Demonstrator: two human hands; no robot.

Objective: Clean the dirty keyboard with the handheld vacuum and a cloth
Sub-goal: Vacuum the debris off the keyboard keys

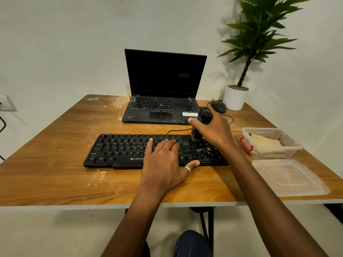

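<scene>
The keyboard (pixel 130 151), centre frame, is pinned flat by the left hand (pixel 165 164), fingers (pixel 163 145) straight and lightly spread, likely against sliding; the handheld vacuum (pixel 203 117) is gripped upright in the right hand (pixel 213 132), nozzle down on the crumb-flecked right-end keys; the cloth (pixel 267 142), seemingly, is parked in the tub (pixel 274 153) at right.

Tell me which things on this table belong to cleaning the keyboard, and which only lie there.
For the job: keyboard with the left hand flat on it; handheld vacuum gripped by the right hand; yellow cloth in the clear container.
Lying about: laptop; mouse; potted plant; container lid.
</scene>
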